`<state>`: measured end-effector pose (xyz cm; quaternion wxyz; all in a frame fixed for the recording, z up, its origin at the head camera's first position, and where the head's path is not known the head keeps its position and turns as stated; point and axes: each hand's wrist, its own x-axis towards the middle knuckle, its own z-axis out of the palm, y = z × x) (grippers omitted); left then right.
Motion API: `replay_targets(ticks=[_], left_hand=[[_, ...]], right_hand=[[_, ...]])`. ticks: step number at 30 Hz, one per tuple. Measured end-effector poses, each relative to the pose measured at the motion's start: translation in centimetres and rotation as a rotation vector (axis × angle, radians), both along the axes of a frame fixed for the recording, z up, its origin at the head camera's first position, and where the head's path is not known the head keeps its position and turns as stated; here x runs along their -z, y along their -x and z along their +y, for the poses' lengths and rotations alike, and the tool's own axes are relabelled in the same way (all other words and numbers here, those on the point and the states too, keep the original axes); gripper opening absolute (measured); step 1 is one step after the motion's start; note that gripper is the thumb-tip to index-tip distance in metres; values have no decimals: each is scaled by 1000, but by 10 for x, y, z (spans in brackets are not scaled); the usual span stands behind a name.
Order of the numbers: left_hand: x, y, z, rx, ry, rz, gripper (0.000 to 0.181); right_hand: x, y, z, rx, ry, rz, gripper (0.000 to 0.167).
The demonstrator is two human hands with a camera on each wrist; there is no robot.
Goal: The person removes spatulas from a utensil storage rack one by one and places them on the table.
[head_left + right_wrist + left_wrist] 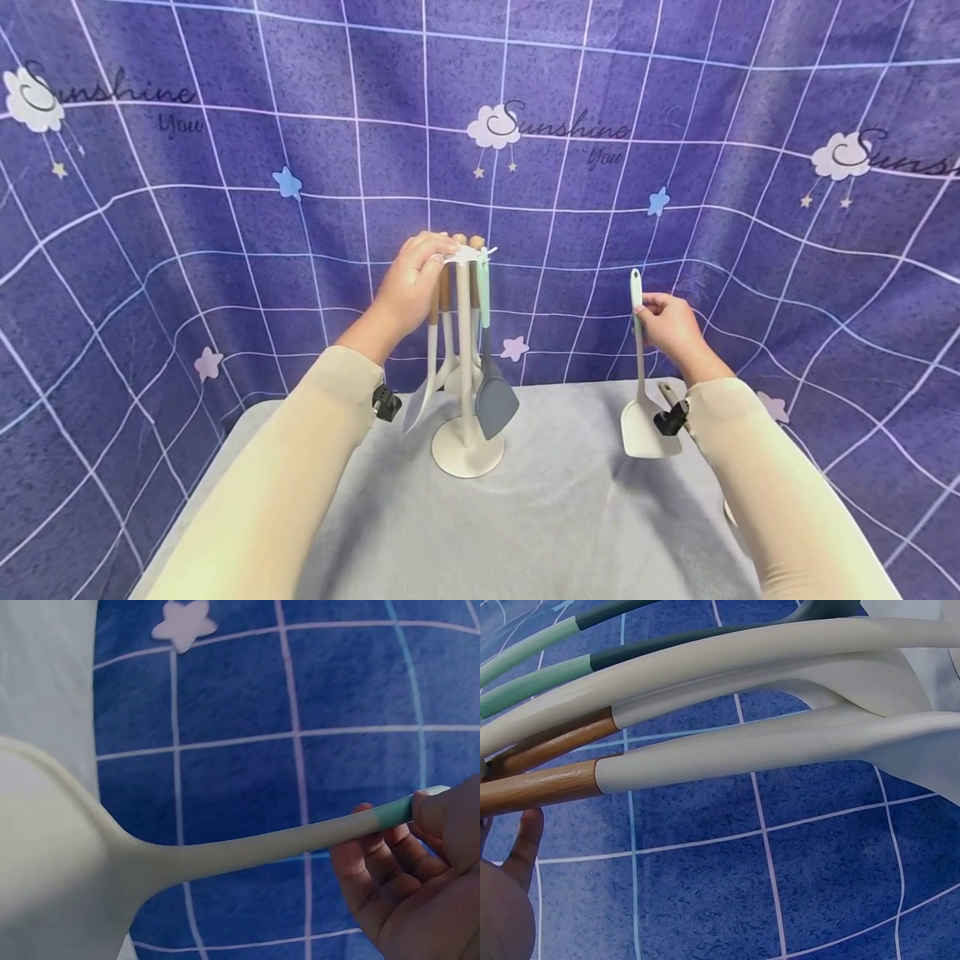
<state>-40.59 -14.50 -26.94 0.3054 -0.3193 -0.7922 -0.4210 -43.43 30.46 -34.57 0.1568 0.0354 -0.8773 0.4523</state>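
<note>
My right hand (672, 327) pinches the mint handle of a cream spatula (651, 429), held upright with its blade down; in the right wrist view the thumb lies on the handle of the spatula (247, 851). My left hand (414, 279) grips the top of a cream utensil stand (466, 350). Around the pole hang wooden-handled utensils (432, 342) and a mint-handled dark grey turner (497, 407). The left wrist view shows the wooden handle (547, 787) near the fingers of my left hand (506, 900).
The stand's round base (467, 462) rests on a grey cloth-covered table (555, 517). Behind it hangs a blue grid-patterned curtain (570, 208). Partly hidden by my right forearm are a utensil handle (667, 393) and a pale object (729, 512).
</note>
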Motion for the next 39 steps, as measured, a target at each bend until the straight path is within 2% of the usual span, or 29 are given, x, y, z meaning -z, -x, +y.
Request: replay_targets(ticks=[7, 12, 22, 32, 39], left_hand=[[0, 3, 0, 0, 4, -1, 37], [1, 3, 1, 6, -1, 1, 37], [2, 3, 1, 14, -6, 34, 36], [4, 2, 0, -3, 9, 3, 38], [2, 1, 0, -6, 15, -2, 39]], right_hand=[[22, 6, 14, 30, -49, -93, 47], [37, 7, 24, 46, -91, -124, 45], [64, 7, 38, 51, -87, -258, 46], [89, 5, 54, 37, -65, -375, 48], [98, 1, 61, 43, -49, -414, 47]])
